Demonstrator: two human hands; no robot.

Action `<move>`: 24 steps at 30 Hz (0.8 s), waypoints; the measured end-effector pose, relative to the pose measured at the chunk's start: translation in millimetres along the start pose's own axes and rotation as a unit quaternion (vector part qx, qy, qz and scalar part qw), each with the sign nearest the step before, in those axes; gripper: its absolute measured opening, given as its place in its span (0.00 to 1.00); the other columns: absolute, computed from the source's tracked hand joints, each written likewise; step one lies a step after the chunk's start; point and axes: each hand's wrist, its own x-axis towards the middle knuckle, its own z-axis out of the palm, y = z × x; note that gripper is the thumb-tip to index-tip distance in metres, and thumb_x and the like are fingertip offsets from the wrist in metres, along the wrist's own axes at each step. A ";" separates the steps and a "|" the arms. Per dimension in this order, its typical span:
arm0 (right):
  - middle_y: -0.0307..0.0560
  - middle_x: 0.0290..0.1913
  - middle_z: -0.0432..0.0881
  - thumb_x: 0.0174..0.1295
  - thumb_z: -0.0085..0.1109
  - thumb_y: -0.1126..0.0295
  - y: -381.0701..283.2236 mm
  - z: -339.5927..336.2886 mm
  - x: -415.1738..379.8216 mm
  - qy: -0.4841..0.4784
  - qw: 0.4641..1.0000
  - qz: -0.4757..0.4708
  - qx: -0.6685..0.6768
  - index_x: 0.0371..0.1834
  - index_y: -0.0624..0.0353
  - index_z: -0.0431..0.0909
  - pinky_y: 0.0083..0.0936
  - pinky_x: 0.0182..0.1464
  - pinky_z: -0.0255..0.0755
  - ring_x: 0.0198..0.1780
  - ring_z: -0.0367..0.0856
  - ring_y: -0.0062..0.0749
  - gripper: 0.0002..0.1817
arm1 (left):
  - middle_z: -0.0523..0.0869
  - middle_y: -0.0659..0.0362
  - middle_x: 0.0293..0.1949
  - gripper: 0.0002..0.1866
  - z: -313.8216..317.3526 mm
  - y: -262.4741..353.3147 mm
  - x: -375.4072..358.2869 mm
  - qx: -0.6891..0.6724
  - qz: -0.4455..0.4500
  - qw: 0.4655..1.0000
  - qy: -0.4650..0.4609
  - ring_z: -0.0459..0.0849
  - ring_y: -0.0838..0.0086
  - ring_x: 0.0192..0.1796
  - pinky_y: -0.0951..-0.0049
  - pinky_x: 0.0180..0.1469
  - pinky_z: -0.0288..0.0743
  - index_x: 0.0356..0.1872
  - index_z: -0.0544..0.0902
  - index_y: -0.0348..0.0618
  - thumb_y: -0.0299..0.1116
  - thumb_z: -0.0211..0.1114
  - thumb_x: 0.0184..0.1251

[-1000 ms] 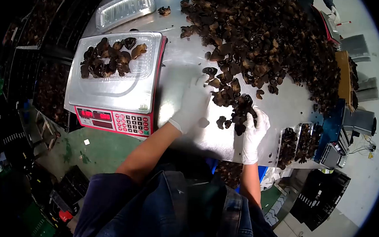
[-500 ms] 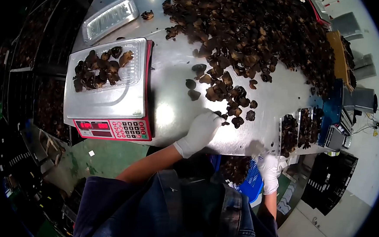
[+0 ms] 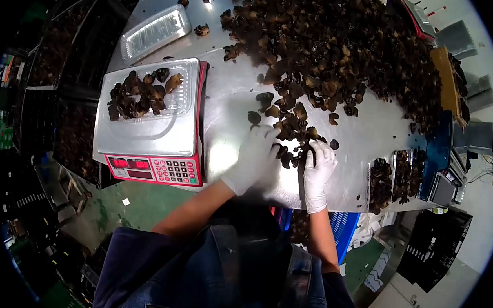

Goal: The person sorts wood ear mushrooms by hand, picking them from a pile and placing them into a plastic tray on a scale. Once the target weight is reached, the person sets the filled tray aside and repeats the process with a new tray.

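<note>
Both hands wear white gloves over the metal table. My left hand is blurred at the left side of a small group of dark mushroom pieces; its fingers are curled near them. My right hand has its fingers bent over dark pieces at the group's right side. To the left, a red and silver scale carries a clear tray with dark pieces in it. Its display is lit red. Above the small group spreads a large heap of dark mushrooms.
An empty clear tray lies behind the scale. Filled clear trays stand at the table's right edge. A blue basket is below the front edge. Racks with dark contents stand at the left.
My right hand has come up from below the table's front edge to the mushroom pieces. My left hand has moved slightly up and left. The whole view has shifted a little.
</note>
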 end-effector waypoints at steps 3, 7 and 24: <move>0.43 0.52 0.82 0.54 0.63 0.78 0.2 -5.0 -11.3 0.008 0.999 -0.035 0.000 0.44 0.53 0.82 0.37 0.62 0.64 0.57 0.78 0.40 0.14 | 0.79 0.52 0.49 0.25 1.6 5.1 29.8 0.054 -0.037 0.997 -0.030 0.76 0.56 0.53 0.58 0.55 0.70 0.56 0.77 0.41 0.39 0.69 0.58; 0.45 0.50 0.84 0.58 0.61 0.78 6.2 -25.1 6.3 0.048 0.996 0.002 0.074 0.43 0.55 0.83 0.36 0.59 0.68 0.55 0.79 0.40 0.11 | 0.81 0.54 0.39 0.17 15.1 -4.0 56.3 0.155 -0.015 0.979 -0.134 0.79 0.59 0.46 0.59 0.49 0.73 0.39 0.80 0.42 0.41 0.71 0.54; 0.38 0.36 0.86 0.50 0.71 0.69 130.2 -96.3 -45.8 -0.048 0.993 0.096 -0.049 0.36 0.53 0.84 0.29 0.45 0.72 0.40 0.84 0.34 0.10 | 0.80 0.52 0.51 0.20 -22.4 1.7 -29.5 -0.028 -0.023 0.999 0.008 0.77 0.55 0.54 0.61 0.55 0.74 0.54 0.79 0.42 0.27 0.65 0.59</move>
